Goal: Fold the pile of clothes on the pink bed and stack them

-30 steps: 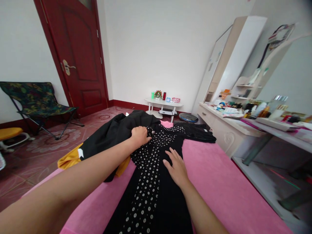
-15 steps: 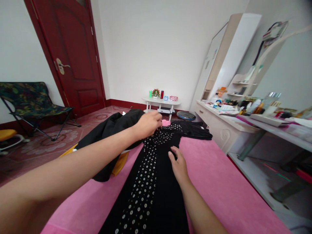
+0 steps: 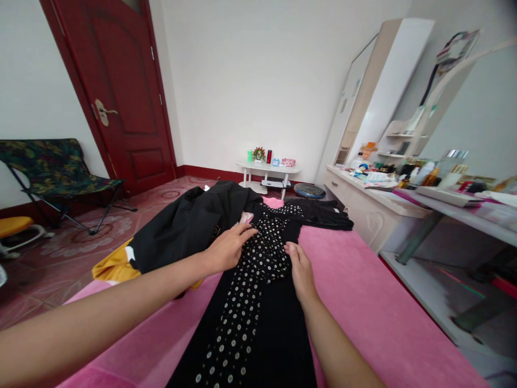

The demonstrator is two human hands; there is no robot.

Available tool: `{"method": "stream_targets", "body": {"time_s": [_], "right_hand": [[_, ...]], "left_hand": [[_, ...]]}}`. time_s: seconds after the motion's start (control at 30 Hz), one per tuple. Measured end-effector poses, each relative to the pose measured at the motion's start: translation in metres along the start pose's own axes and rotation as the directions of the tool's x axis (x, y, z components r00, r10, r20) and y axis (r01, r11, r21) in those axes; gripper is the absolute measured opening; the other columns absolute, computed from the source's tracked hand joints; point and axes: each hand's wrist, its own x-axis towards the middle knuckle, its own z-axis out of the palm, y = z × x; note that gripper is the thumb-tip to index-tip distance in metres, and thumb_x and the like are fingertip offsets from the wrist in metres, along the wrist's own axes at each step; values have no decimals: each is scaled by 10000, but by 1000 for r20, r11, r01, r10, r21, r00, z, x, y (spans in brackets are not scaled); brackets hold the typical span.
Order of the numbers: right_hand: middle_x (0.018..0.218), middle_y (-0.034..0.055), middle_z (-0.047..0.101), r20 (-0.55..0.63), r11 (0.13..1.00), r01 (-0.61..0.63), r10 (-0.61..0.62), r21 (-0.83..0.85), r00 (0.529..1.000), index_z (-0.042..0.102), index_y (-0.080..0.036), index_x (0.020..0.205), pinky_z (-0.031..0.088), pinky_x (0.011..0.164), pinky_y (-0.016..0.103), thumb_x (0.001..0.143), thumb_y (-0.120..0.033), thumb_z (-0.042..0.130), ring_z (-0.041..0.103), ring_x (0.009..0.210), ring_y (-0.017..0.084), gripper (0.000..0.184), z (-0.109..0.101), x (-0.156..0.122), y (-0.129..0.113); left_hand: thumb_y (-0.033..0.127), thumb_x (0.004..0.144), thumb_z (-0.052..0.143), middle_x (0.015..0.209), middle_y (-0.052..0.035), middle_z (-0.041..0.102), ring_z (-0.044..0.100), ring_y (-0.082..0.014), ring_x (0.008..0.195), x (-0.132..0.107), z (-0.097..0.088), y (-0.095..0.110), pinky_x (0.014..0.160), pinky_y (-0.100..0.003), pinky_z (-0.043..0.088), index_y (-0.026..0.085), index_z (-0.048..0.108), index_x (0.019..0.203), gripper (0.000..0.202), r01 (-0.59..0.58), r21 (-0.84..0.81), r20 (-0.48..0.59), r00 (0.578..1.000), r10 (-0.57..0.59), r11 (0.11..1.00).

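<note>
a bedroom in a home. a bed (image 3: 363, 291) under a pink cover fills the foreground, with a black dotted dress (image 3: 250, 291) spread along it. off its right edge stands a white dressing table (image 3: 363, 202) with a mirror (image 3: 472, 118) and crowded bottles (image 3: 420, 175), next to a tall pale wardrobe (image 3: 379, 91). beyond are a dark red panelled door (image 3: 121, 97), a folding chair (image 3: 52, 172), a low white side table (image 3: 269, 168) and patterned floor tiles (image 3: 68, 242).

Bare forearms (image 3: 121, 307) — bare left hand (image 3: 228, 249), right hand (image 3: 301, 269)
</note>
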Motion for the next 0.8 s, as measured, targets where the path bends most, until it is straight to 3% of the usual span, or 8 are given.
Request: {"method": "stream_targets", "body": {"time_s": [0.1, 0.2, 0.33, 0.47, 0.57, 0.67, 0.73, 0.8], "right_hand": [[1119, 87, 661, 10, 1000, 6, -6, 8, 1000, 627, -187, 1075, 417, 964, 384, 882, -554, 399, 586, 1067, 232, 473, 0, 1, 2], [1125, 84, 658, 19, 1000, 6, -6, 15, 1000, 624, -192, 1074, 417, 968, 387, 881, -552, 408, 584, 1072, 232, 462, 0, 2, 3], [1134, 78, 656, 26, 1000, 4, -5, 23, 1000, 616, -198, 1091, 416, 968, 379, 880, -546, 417, 580, 1078, 226, 453, -1, 1, 2], [1127, 80, 656, 28, 1000, 1, -2, 22, 1000, 615, -194, 1097, 418, 959, 378, 876, -546, 423, 581, 1065, 228, 458, -2, 0, 1], [1110, 78, 654, 34, 1000, 0, -1, 12, 999, 603, -199, 1118, 426, 942, 377, 873, -529, 439, 584, 1039, 226, 442, -3, -1, -2], [1081, 70, 655, 38, 1000, -1, 1, 8, 999, 591, -206, 1134, 434, 923, 363, 868, -505, 457, 586, 1015, 218, 422, -3, -2, -6], [1061, 71, 653, 35, 1000, 3, -4, 8, 999, 585, -201, 1144, 444, 900, 353, 865, -493, 462, 590, 987, 211, 422, -3, -2, -7], [1022, 68, 650, 44, 1000, 2, -2, -1, 999, 562, -195, 1182, 463, 854, 343, 852, -483, 483, 597, 921, 198, 445, -2, -1, -7]], "left_hand": [[287, 850, 510, 1431, -113, 377, 371, -213, 1308, 22, 12, -25, 1099, -326, 284, 168, 282, 1429, 634, 194, -139, 57, 981, -188, 971], [436, 802, 589, 1430, -133, 397, 385, -239, 1309, 37, 24, -35, 1085, -335, 301, 144, 252, 1442, 780, 241, -191, 147, 965, -215, 952], [401, 720, 682, 1191, -64, 618, 567, -258, 1107, 40, 24, -29, 949, -336, 429, 237, 536, 1250, 574, 277, -51, 183, 947, -264, 959], [322, 739, 641, 895, -25, 676, 636, -225, 878, 34, -10, -3, 811, -319, 473, 243, 627, 1072, 342, 364, -29, -58, 929, -365, 931], [276, 693, 667, 863, 0, 669, 633, -180, 787, 22, -50, 25, 756, -291, 486, 229, 569, 1154, 473, 363, -333, -91, 906, -413, 870], [291, 698, 661, 935, -2, 677, 645, -156, 769, -2, -79, 49, 687, -262, 505, 239, 551, 1183, 500, 458, -697, 227, 871, -436, 551], [331, 715, 652, 905, -23, 687, 655, -156, 727, -23, -87, 56, 616, -245, 509, 209, 602, 1097, 404, 597, -726, 477, 795, -376, 342], [352, 707, 669, 833, -40, 690, 654, -155, 662, -43, -87, 58, 532, -217, 493, 168, 646, 960, 314, 715, -637, 642, 699, -317, 287]]}}
